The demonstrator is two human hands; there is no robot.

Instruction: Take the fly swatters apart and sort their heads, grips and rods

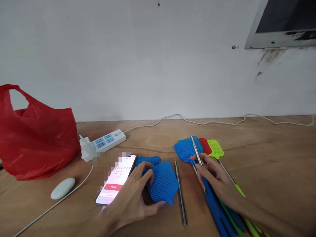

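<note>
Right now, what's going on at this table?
A person's left hand holds a blue swatter head, while the right hand holds a metal rod. A second rod lies on the table between them. Swatters with handles lie by the right hand; a lit phone is beside the left.

The head view faces a wall (pixel 148 65), looking down over a near tabletop (pixel 150 140).

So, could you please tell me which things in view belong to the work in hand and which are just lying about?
Apparently in the job:
blue swatter head in the left hand
metal rod in the right hand
loose rod between the hands
second blue head
swatters near the right hand

Seemingly just lying about:
red bag
phone
power strip
white oval object
</note>
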